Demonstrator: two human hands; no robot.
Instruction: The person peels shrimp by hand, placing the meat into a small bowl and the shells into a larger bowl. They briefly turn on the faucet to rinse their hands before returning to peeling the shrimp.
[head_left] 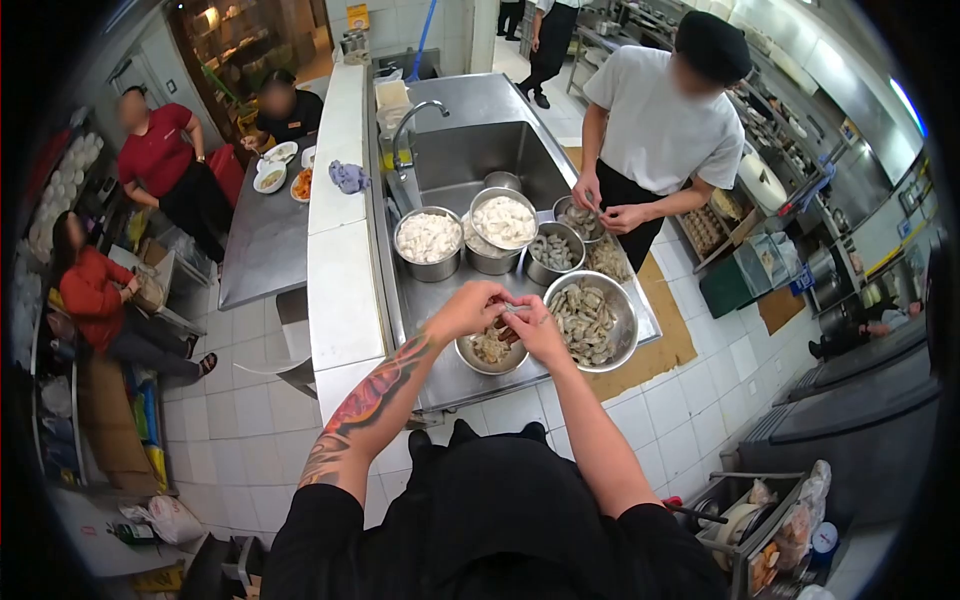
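Your fingers are hiding most of the small grey and reddish raw shrimp [507, 312], so its outline is hard to make out. You are standing at a long stainless steel desk [440, 385] with a deep built-in sink [470, 160] in a white-tiled kitchen, while a person in a white shirt [660, 125] is working across from you near round steel bowls of pale peeled shrimp [430, 270]. Your left hand [465, 312] and right hand [537, 335] are meeting, both pinching the shrimp just above a small round steel bowl of shells [480, 368], beside a large round steel bowl of grey shrimp [631, 322].
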